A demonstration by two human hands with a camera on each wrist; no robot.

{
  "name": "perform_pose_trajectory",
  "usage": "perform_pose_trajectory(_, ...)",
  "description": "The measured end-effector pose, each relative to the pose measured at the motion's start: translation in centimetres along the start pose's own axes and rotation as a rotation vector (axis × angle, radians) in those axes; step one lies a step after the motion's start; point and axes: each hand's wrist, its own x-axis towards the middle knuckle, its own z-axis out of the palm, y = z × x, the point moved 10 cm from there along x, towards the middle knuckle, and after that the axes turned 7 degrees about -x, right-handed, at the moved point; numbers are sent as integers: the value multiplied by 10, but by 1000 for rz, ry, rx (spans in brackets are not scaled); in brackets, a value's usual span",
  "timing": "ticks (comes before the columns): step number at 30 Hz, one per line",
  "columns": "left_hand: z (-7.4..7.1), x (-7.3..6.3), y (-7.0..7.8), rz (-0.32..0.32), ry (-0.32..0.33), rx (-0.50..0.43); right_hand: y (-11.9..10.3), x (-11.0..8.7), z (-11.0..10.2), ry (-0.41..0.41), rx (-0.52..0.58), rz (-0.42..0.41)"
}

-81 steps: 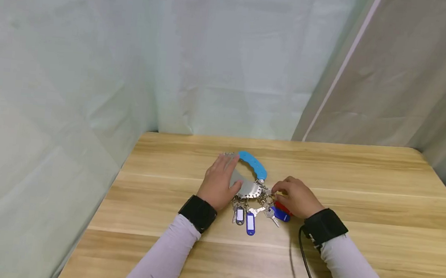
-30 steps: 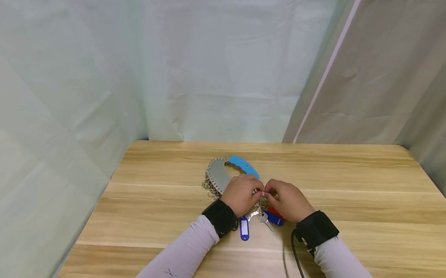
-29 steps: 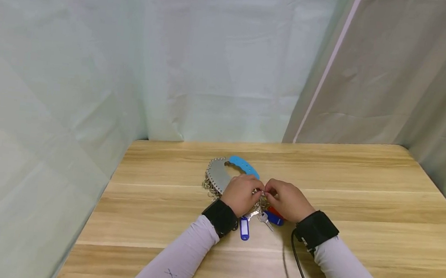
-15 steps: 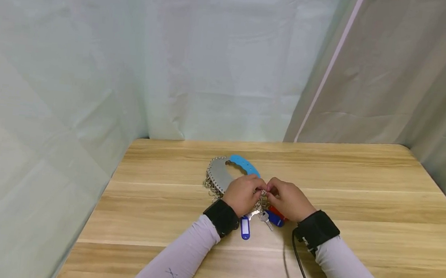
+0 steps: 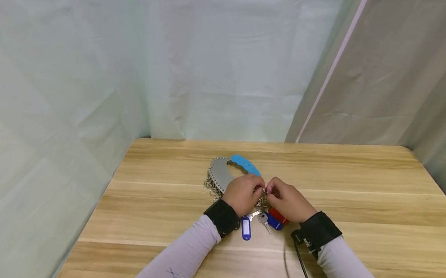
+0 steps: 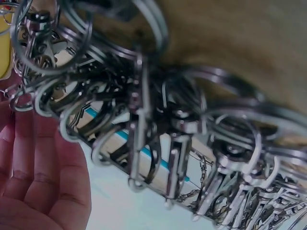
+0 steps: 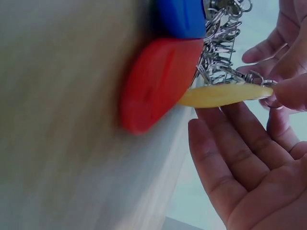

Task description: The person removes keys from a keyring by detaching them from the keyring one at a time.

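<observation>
Steel key rings (image 5: 262,197) on the curved metal holder (image 5: 219,176) are pinched by both hands, left hand (image 5: 242,194) and right hand (image 5: 287,201), on the wooden worktop (image 5: 363,192).

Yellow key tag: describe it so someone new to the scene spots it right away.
Start at the grey metal key organiser with the blue handle, lying mid wooden table. Its near edge carries a cluster of rings with tags, where both hands meet. The yellow key tag is the one pinched by the right hand, beside the red tag and blue tag; it is the only yellow one.
</observation>
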Motion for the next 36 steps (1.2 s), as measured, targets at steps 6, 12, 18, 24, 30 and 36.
perform_pose_trajectory(6,1,0,-3,-21,-5,-9,1,0,0,0,49,19)
perform_pose_trajectory(12,1,2,-7,-54,-7,-30,3,1,-1,-4,91,18)
perform_pose_trajectory(18,0,1,-10,-69,4,-2,2,1,0,-28,135,33)
perform_pose_trajectory(24,0,0,-10,-71,-12,-15,0,-2,-1,-22,155,49)
perform_pose_trajectory(30,0,0,-6,-44,-18,-33,4,-3,-1,-14,222,69)
perform_pose_trajectory(36,-3,0,-5,-42,17,-43,1,-1,-5,10,178,24)
